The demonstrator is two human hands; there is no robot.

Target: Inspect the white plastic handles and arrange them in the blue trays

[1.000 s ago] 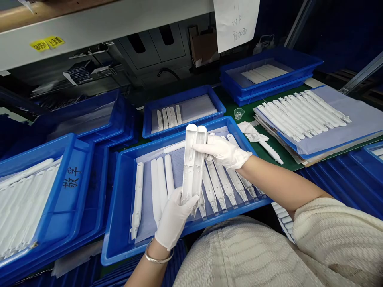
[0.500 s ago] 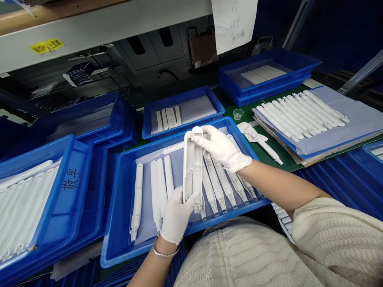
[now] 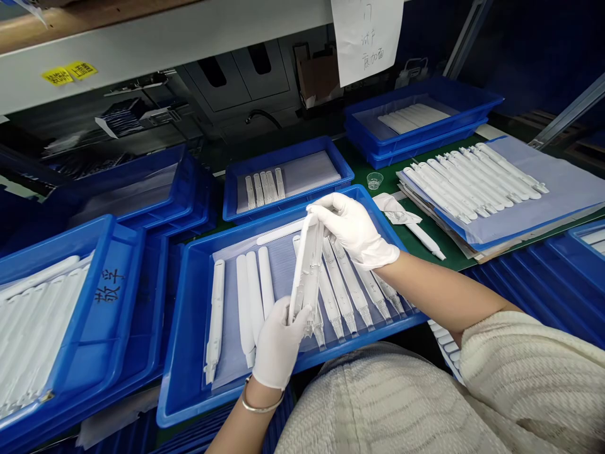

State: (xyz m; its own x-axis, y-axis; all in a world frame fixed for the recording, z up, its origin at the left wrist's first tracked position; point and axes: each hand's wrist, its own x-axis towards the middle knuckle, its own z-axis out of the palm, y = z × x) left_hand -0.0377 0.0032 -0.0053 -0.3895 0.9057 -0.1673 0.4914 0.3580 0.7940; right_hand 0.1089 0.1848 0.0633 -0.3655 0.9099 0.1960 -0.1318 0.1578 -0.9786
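Observation:
Both my hands wear white gloves. Between them, over the blue tray (image 3: pixel 189 302), is a long white plastic housing (image 3: pixel 306 268) with its hollow inner side towards me. My left hand (image 3: pixel 278 345) grips its lower end between thumb and fingers. My right hand (image 3: pixel 348 228) pinches the upper end from above. A second white piece seems to lie against its right side, but the fingers partly hide it. Under the hands, the tray holds ribbed white parts (image 3: pixel 354 284) at the right, smooth white covers (image 3: pixel 244 296) at the left and a single white part (image 3: pixel 216 318) by the left wall.
A smaller blue tray (image 3: pixel 307 192) with several white parts stands behind. Stacked trays are at the left (image 3: pixel 116 265) and back right (image 3: pixel 378 148). White parts lie in a row on a lined board (image 3: pixel 567 183). A clear cup (image 3: pixel 375 181) and a cloth-wrapped part (image 3: pixel 425 239) are nearby.
The two white pieces, side by side with their inner sides showing, have come closer together and turned. My right fingers now bend over the top end. My left hand keeps its grip.

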